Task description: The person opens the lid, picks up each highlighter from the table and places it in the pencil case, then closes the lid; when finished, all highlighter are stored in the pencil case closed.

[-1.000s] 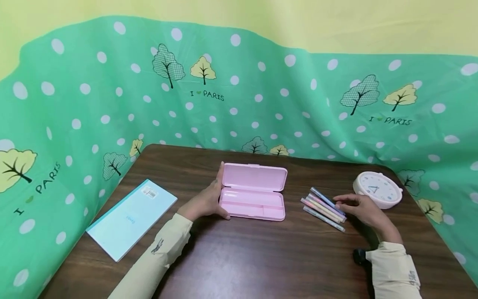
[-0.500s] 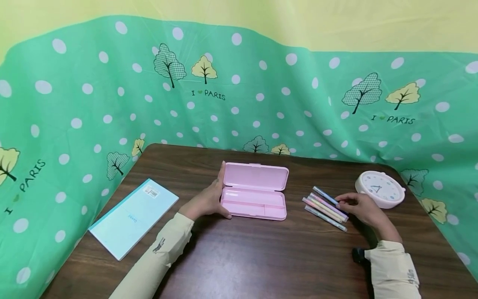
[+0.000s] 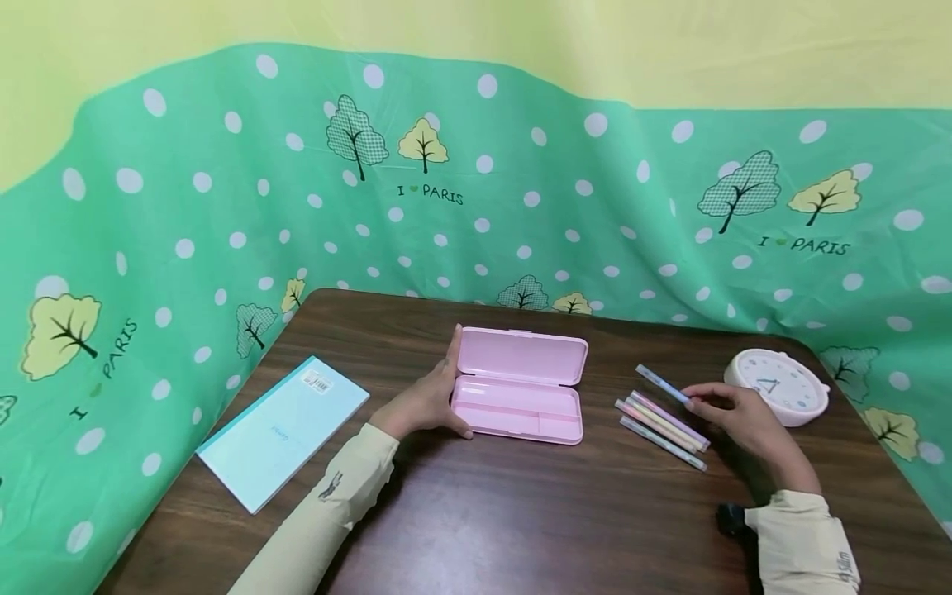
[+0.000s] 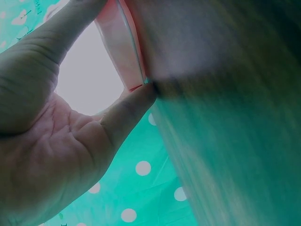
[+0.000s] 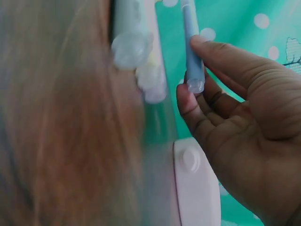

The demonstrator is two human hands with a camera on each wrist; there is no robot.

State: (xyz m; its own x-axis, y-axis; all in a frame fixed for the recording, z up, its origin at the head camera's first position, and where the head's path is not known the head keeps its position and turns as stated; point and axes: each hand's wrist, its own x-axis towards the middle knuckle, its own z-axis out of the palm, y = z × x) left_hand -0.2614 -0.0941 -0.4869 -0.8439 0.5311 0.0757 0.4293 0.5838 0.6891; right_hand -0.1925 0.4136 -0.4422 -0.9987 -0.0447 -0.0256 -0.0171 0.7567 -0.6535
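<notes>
A pink pencil case (image 3: 516,409) lies with its lid up in the middle of the table, its divided tray bare. My left hand (image 3: 424,402) holds its left end, fingers along the lid side and thumb at the front corner; in the left wrist view the thumb (image 4: 129,113) meets that corner. My right hand (image 3: 744,417) pinches a blue marker (image 3: 662,383) near one end, between thumb and fingertips, as the right wrist view also shows. Just in front of it lie several other markers (image 3: 665,421) in pink, yellow, purple and grey, side by side on the table.
A light blue notebook (image 3: 286,434) lies at the left of the brown table (image 3: 550,521). Behind the right hand, a white round clock (image 3: 777,387) lies face up near the right edge. A green patterned curtain (image 3: 476,248) hangs behind the table.
The blue marker has come away from the other markers, toward the back, in my right hand's pinch. My left hand stays at the pencil case; the head view has shifted slightly.
</notes>
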